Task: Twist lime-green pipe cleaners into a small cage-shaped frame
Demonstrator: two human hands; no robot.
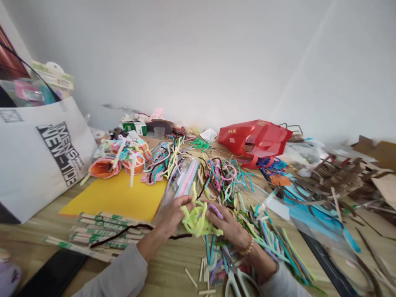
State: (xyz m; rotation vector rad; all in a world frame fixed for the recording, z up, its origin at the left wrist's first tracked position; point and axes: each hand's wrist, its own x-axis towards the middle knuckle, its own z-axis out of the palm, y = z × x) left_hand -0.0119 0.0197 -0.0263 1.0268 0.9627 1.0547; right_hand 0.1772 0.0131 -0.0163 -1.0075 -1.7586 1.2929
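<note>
— One knot of lime-green fuzzy pipe cleaners (198, 220) is up over the pale wooden table (173, 272), and we have it dead centre!

— We do! The left hand (175, 214) pinches it in a narrow grip, fingertips closed on the loops. The right hand (227, 225) sits on the far side, fingers spread across the bundle, a thin lilac pipe cleaner (215, 210) by its fingertips. How tightly it grips, we can't tell from here.

— There's a gold bead bracelet (247, 247) on that right wrist, and a grey sleeve (120, 272) on the left arm. What's around them?

— To our left, rows of paper-wrapped wooden chopsticks with green print (99, 235) lie beside a bright yellow card sheet (114, 198), with a long dark brown pipe cleaner (120, 231) stretched over the chopsticks.

— Just below the right hand we've got scissors with pale green handles (238, 280), among short cut wooden sticks (191, 277).

— And beyond the hands, a big tangle of multicoloured pipe cleaners (222, 177), with a red plastic bag (253, 138) further back!
</note>
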